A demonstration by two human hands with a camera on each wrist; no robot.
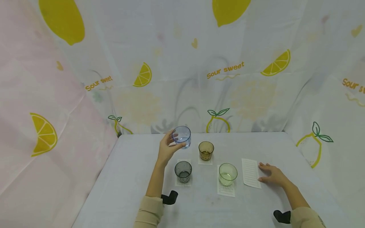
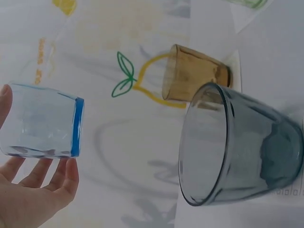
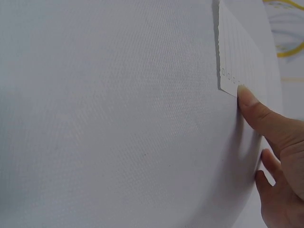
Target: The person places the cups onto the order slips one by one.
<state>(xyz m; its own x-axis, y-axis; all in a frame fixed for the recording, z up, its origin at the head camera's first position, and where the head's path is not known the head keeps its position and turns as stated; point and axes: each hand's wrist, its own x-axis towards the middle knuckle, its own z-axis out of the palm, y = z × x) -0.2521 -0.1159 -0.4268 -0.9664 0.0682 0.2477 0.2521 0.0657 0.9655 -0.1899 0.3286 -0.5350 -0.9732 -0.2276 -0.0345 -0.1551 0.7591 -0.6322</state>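
My left hand (image 1: 166, 148) grips a clear blue glass (image 1: 182, 135) between thumb and fingers, holding it above the far part of the table. The left wrist view shows the same blue glass (image 2: 42, 126) from the side, with a thicker blue band at one end. On the right, my right hand (image 1: 273, 175) rests at the edge of a lined paper slip (image 1: 251, 172). Seen from the right wrist, the thumb (image 3: 259, 111) touches a corner of that slip (image 3: 237, 57), fingers spread apart from it.
A grey glass (image 1: 183, 172), an amber glass (image 1: 206, 151) and a pale green glass (image 1: 228, 174) each stand on a paper slip. White cloth covers the table (image 1: 199, 209). Behind it hangs a lemon-print curtain (image 1: 176, 95).
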